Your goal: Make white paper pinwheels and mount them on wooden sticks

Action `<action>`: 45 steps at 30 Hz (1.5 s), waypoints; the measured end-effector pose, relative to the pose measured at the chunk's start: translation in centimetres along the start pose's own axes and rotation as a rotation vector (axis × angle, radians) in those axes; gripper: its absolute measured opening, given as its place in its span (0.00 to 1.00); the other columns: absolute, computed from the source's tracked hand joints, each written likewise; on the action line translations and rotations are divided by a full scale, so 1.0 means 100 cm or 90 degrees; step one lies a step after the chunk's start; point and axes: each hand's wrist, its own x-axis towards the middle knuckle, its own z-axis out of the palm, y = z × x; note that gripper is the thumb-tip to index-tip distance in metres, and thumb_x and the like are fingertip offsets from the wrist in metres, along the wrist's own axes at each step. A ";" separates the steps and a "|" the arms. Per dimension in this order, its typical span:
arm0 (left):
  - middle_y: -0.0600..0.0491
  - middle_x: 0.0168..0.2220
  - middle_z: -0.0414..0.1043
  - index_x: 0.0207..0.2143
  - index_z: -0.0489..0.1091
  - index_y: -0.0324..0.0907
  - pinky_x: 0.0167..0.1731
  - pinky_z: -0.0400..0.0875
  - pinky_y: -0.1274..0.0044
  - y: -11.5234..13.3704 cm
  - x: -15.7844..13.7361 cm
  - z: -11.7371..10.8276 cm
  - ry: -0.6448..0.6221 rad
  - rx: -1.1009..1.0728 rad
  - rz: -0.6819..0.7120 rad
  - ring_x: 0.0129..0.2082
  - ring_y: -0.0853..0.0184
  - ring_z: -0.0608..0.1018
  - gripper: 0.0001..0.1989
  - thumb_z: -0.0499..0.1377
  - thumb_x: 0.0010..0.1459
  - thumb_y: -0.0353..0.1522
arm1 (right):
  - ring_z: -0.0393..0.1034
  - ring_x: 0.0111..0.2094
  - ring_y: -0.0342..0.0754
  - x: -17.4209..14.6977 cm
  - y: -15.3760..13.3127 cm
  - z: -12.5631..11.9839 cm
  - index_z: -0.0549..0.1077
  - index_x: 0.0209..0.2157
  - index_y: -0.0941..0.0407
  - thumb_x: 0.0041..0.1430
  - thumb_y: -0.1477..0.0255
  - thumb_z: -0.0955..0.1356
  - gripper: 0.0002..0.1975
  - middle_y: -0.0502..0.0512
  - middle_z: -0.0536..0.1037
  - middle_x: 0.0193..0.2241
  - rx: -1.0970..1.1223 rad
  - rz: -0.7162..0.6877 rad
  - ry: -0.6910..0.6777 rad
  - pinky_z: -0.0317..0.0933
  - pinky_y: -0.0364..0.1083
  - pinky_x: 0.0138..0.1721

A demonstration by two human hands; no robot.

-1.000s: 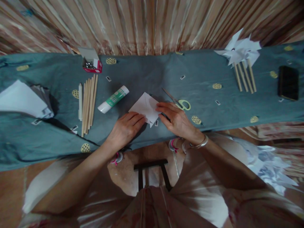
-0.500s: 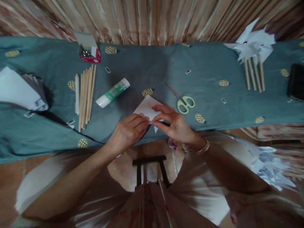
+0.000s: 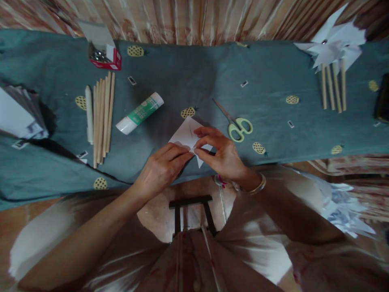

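A small square of white paper (image 3: 185, 132) with cut corners lies at the table's near edge, one loose point sticking out toward me. My left hand (image 3: 162, 166) is closed on its near left side, fingers pressed together. On the other side, my right hand (image 3: 220, 154) pinches the paper near its middle with thumb and index finger. A glue stick (image 3: 140, 113) with a green label lies to the left. To the right rest scissors (image 3: 235, 123) with light green handles, blades pointing away.
Wooden sticks (image 3: 103, 117) lie left, beside a white stick (image 3: 89, 113). A red box of metal pins (image 3: 105, 56) stands open behind them. Stacked white paper (image 3: 18, 113) is far left. White paper pinwheels (image 3: 334, 44) on sticks lie far right. Paper scraps (image 3: 343, 207) are heaped lower right.
The view has shifted slightly, so the things on the table sit a little higher in it. Both hands stay at the paper with almost the same grip.
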 end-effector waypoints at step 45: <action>0.44 0.41 0.78 0.44 0.77 0.35 0.41 0.81 0.73 -0.005 0.004 0.007 0.067 -0.025 0.005 0.41 0.64 0.82 0.08 0.59 0.66 0.27 | 0.73 0.49 0.50 -0.005 0.009 0.006 0.77 0.44 0.52 0.66 0.76 0.63 0.12 0.58 0.78 0.51 -0.174 -0.152 0.035 0.71 0.54 0.52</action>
